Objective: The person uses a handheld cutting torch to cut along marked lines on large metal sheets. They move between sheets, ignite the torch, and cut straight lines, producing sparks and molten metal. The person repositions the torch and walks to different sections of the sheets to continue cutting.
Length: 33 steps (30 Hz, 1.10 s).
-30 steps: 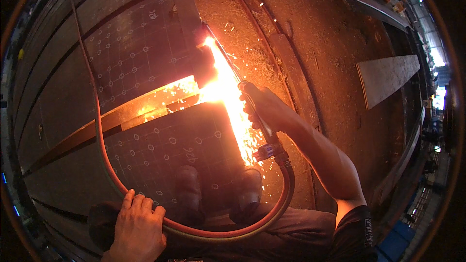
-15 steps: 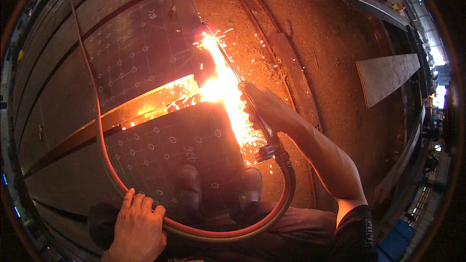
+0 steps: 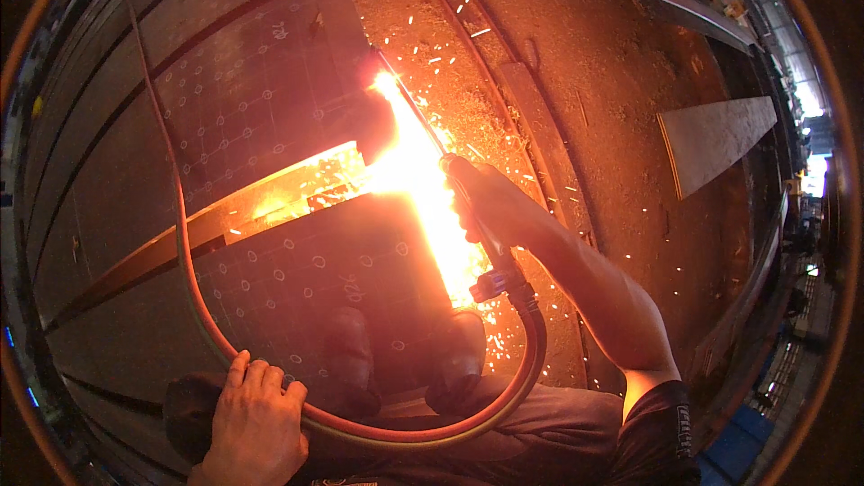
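The right hand (image 3: 486, 202) grasps the torch (image 3: 492, 247) by its handle, fingers wrapped around it. The torch lies diagonally along the right edges of 2 dark plates; its tube extends forward and left from the fist, with the tip near the edge of the far plate (image 3: 256, 81). A valve knob (image 3: 489, 285) projects from the left side of the torch, at the rear end behind the hand.

The hose (image 3: 396, 436), red with a dull green line alongside, connects at that rear end. It bends down across the lap, passes beneath the left hand (image 3: 258, 418), then runs up along the left side over the plates. The fingers of the left hand are bent over the hose; their undersides are hidden, so whether they clench it or only rest on it cannot be told.

White-hot glare (image 3: 403, 162) covers the right edges of the far plate and the near plate (image 3: 261, 297). Orange-lit sparks fill the gap between the 2 plates and scatter over the brown ground (image 3: 621, 171). 2 shoes (image 3: 349, 346) point forward at the near plate. A tapered plate (image 3: 720, 144) lies well apart, at the right.
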Each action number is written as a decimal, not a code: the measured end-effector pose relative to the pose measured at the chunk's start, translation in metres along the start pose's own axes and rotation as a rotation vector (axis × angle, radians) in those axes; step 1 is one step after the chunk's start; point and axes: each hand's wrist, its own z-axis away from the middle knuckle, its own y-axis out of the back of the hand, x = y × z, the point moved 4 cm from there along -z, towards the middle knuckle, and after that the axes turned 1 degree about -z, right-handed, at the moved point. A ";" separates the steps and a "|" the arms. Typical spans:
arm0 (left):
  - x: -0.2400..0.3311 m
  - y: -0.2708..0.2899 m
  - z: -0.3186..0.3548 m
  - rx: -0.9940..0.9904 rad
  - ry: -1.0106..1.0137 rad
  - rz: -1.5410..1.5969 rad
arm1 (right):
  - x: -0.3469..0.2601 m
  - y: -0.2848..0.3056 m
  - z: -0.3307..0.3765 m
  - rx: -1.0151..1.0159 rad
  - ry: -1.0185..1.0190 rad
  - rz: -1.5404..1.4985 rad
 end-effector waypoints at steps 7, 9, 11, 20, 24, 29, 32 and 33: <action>0.000 0.002 0.000 -0.064 0.004 -0.003 | -0.007 -0.008 0.008 0.066 -0.056 -0.099; -0.002 0.000 -0.001 -0.080 -0.003 -0.005 | -0.005 -0.007 0.008 0.063 -0.045 -0.092; -0.008 -0.006 -0.001 -0.095 -0.011 -0.008 | -0.002 -0.005 0.006 0.035 -0.005 -0.081; 0.001 0.004 -0.002 -0.098 0.010 -0.010 | -0.011 -0.009 0.018 0.045 -0.116 -0.076; 0.001 0.002 -0.001 -0.055 0.003 -0.002 | -0.003 -0.007 0.014 0.012 -0.067 -0.097; 0.002 0.002 -0.001 -0.011 0.008 0.005 | 0.007 -0.004 0.009 0.033 -0.069 -0.109; 0.001 0.001 0.000 -0.026 0.020 0.017 | 0.009 -0.004 0.006 -0.007 -0.103 -0.274; 0.001 0.002 -0.001 -0.025 0.012 0.019 | 0.008 -0.003 0.009 0.019 -0.115 -0.226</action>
